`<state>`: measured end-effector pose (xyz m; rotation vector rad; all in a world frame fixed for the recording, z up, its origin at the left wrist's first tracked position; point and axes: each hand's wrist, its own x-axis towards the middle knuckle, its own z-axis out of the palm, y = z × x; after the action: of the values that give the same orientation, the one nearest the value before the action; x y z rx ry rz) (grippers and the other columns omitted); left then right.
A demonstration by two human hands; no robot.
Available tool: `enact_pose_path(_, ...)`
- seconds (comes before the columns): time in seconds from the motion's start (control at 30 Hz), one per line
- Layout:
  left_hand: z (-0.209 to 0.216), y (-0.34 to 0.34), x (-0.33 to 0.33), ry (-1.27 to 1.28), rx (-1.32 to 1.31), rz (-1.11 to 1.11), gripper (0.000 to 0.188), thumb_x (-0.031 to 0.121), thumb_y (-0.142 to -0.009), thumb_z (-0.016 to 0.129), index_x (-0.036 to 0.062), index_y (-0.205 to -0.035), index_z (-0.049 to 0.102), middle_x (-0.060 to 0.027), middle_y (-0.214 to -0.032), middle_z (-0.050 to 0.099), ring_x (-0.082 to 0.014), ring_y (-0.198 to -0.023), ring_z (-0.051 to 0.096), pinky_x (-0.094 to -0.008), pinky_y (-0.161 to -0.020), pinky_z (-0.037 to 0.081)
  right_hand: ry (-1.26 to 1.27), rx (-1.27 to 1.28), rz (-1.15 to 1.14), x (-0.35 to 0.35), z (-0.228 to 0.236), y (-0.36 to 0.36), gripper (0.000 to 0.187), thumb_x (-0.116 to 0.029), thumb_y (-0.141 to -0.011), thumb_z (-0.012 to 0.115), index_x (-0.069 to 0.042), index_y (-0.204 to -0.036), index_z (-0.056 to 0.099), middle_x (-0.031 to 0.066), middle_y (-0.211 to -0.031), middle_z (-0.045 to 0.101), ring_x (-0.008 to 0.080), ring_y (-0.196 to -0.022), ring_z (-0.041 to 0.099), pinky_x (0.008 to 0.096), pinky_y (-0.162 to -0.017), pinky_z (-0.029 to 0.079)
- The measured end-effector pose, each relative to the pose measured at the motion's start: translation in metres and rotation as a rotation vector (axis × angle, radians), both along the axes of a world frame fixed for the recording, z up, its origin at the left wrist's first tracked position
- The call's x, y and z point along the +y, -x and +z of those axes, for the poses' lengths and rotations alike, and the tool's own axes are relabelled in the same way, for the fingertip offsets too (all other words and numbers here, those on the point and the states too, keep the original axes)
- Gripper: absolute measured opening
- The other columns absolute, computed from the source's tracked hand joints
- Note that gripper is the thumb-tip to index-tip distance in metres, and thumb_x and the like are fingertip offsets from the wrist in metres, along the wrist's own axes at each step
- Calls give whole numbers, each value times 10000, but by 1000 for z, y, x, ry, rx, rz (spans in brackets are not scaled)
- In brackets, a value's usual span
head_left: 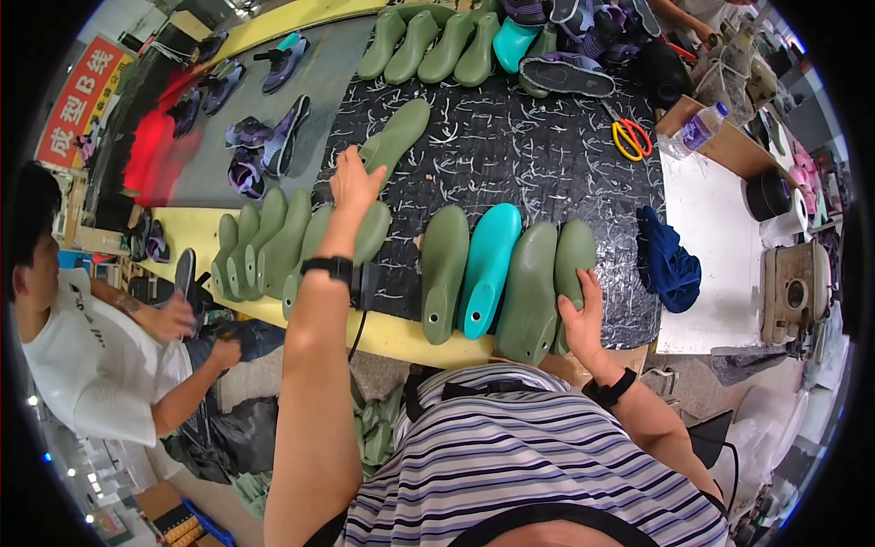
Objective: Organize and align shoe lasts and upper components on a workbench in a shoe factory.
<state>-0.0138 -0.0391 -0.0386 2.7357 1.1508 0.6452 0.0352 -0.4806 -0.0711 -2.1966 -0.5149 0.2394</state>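
Note:
My left hand (356, 182) reaches forward and grips the heel end of a green shoe last (406, 125), whose toe points away to the right. My right hand (583, 317) has its thumb and fingers around the heel part of another green shoe last (575, 251) at the right end of the near row. Beside that one stand a wide green shape (529, 287) that looks like lasts side by side, a turquoise shoe last (492, 260) and a green last (446, 264). Several more green lasts (290, 239) line the near edge at left, partly hidden by my left forearm.
At the back of the black tabletop (510, 150) are green lasts (417, 47) and a pile of dark purple shoe uppers (592, 32). Scissors (631, 139), a bottle (700, 128) and blue cloth (670, 264) lie right. Shoes sit on a conveyor belt (214, 150); a co-worker (100, 346) is left.

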Motion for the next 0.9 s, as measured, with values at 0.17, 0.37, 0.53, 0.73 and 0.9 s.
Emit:
enact_pose_path(0.17, -12, -28, 21, 153, 264, 129, 507, 377, -763, 711, 1, -1048, 528, -216, -954, 654, -387, -918, 636, -460, -794, 508, -5, 28, -35, -1, 6, 1, 573, -173, -787, 613, 7, -1300, 435, 272, -1390, 335, 400, -1296, 332, 424, -1067, 284)
enact_pose_path(0.37, -2, -3, 39, 144, 278, 291, 502, 386, -752, 717, -4, -1024, 556, -216, -979, 655, -383, -934, 636, -453, -813, 510, -18, 19, -25, 1, 7, 0, 584, -172, -773, 633, -5, -1296, 435, 290, -1374, 341, 423, -1272, 344, 443, -1062, 286)
enact_pose_path(0.53, 11, 26, 12, 7, 254, 189, 573, 344, -748, 717, -11, -1135, 488, -192, -1035, 614, -373, -987, 585, -493, -841, 431, -8, 15, -24, 2, 4, 0, 575, -180, -773, 630, 6, -1285, 446, 297, -1376, 342, 426, -1280, 339, 444, -1066, 282)
enact_pose_path(0.73, 35, 73, -188, 165, -108, -381, 482, 292, -710, 741, -24, -1029, 564, -228, -1153, 531, -386, -1088, 512, -471, -893, 400, -30, 34, -54, 1, 3, -3, 576, -194, -777, 626, 21, -1282, 451, 303, -1379, 335, 430, -1287, 328, 435, -1076, 269)
enact_pose_path(0.9, 20, 93, -254, 154, 204, -403, 441, 324, -661, 762, -30, -871, 603, -224, -1308, 428, -450, -1223, 339, -541, -938, 309, -23, 10, -37, 2, -1, -2, 585, -212, -778, 630, 32, -1279, 450, 310, -1376, 332, 432, -1289, 320, 440, -1074, 271)
